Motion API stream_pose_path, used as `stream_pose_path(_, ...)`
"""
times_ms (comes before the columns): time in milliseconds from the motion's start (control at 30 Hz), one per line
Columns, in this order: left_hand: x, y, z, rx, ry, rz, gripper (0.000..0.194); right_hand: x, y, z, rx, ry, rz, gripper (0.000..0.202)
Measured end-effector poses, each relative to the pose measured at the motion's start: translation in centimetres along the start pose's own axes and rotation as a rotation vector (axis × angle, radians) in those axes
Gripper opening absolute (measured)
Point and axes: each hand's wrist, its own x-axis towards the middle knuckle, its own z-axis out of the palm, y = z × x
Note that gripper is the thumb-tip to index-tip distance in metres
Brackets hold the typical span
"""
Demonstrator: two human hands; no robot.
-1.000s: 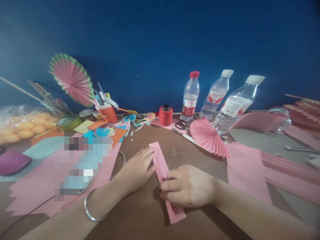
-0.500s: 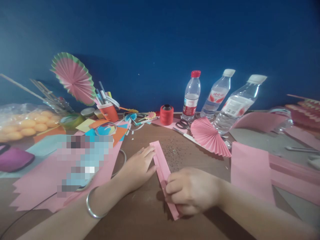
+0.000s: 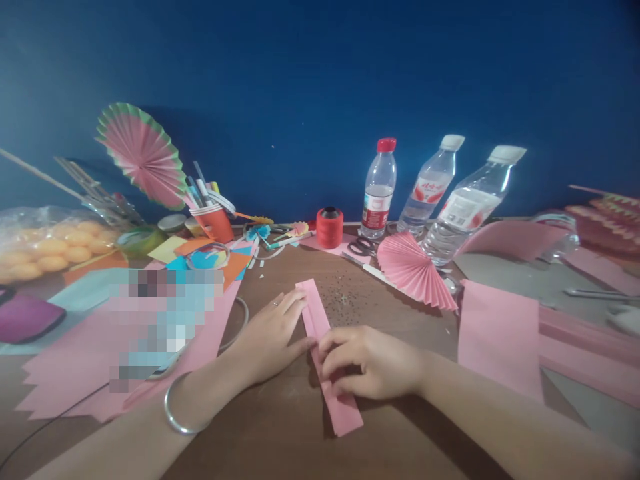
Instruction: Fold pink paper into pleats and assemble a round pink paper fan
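A folded strip of pink paper (image 3: 314, 313) lies slantwise on the brown tabletop, its near end toward me. My left hand (image 3: 275, 330) rests along the strip's left side, fingers stretched out with their tips on its far part and the thumb at its edge. Curled over the middle of the strip, my right hand (image 3: 373, 363) grips the paper between bent fingers and thumb. The exact contact under those fingers is partly hidden. Small dark specks (image 3: 345, 297) are scattered on the table just right of the strip's far end.
Behind stand a red thread spool (image 3: 329, 230), three bottles (image 3: 379, 200) and an orange cup of pens (image 3: 215, 223). Scissors (image 3: 363, 247), a white-handled knife (image 3: 375, 272) and a pleated pink fan (image 3: 417, 270) lie right of centre. Pink sheets (image 3: 500, 333) flank both sides.
My right hand has moved up along the strip away from me and its fingers have loosened somewhat, uncovering more of the near end. My left hand stays in place on the paper.
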Motion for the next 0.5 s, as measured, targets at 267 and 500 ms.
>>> stream_pose_path(267,0.1,0.4,-0.3,0.02,0.008,-0.013,0.043,0.3,-0.2,0.3,-0.027,0.216,0.101,0.022)
stream_pose_path(500,-0.1,0.3,-0.1,0.017,0.024,-0.004,0.047,0.4,-0.1,1.5,-0.182,0.193,0.105,0.012)
